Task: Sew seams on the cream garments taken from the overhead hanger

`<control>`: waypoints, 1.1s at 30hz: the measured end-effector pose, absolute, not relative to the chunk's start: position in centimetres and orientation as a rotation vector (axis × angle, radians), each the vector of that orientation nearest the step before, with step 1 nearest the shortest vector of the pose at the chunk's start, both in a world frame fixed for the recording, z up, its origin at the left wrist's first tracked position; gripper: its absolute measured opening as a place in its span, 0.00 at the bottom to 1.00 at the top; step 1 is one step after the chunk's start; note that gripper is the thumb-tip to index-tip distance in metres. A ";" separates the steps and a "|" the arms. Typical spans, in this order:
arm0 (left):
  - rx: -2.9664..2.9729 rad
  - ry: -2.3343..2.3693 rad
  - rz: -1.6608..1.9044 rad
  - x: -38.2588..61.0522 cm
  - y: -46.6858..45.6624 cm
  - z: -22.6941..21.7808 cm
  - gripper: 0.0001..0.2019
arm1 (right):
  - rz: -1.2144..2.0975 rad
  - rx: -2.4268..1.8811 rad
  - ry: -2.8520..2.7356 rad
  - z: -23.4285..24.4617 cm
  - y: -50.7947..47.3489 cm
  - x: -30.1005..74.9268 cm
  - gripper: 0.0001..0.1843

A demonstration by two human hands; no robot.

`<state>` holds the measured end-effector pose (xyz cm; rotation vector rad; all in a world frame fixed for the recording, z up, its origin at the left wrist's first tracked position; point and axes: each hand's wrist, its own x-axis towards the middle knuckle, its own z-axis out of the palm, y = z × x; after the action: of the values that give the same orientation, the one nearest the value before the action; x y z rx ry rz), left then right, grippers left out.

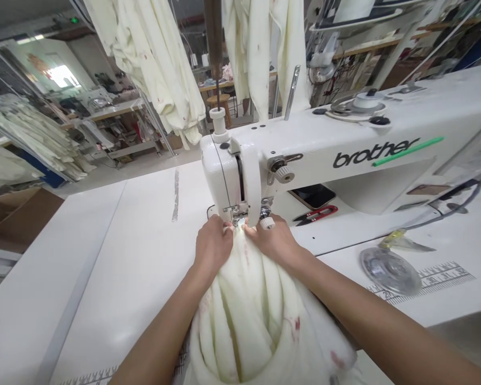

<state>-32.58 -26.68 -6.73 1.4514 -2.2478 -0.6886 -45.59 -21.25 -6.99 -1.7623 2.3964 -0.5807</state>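
A white sewing machine (232,171) stands in front of me, its needle area lit by a small lamp. Cream fabric with reddish marks (248,299) drapes in folds from the presser foot down towards my body. My left hand (214,240) is closed on the fabric edge just left of the presser foot (236,220). On the right side of the foot, my right hand (274,238) pinches the same fabric, partly behind the machine's knob. The fabric's edge under the foot is mostly hidden by my fingers.
Red-handled thread snips (316,215) and a dark phone (313,195) lie under the machine arm. A clear round plastic dish (390,271) sits on the table at right, over a printed ruler. Cream garments (156,69) hang beyond the table; a cardboard box (20,216) stands at left.
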 end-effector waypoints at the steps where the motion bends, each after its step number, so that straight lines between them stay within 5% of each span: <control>1: 1.463 -2.253 -0.671 -32.6 -26.7 -6.8 0.06 | -0.585 -1.765 2.399 -7.1 -21.3 -45.6 0.07; 15: 1.350 -2.290 -0.692 -32.1 -27.6 -7.1 0.09 | -0.755 -1.747 2.302 -7.4 -21.2 -46.1 0.11; 22: 1.339 -2.284 -0.714 -32.1 -27.5 -7.0 0.09 | -1.122 -1.822 1.891 -7.5 -20.0 -48.2 0.15; 33: 1.268 -2.275 -0.815 -31.8 -27.5 -7.1 0.11 | -1.115 -1.733 1.896 -7.6 -20.1 -48.1 0.15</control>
<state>-31.80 -27.52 -7.06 1.2676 -2.2746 -0.8152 -48.13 -20.13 -7.58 -1.7326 1.8963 -1.1151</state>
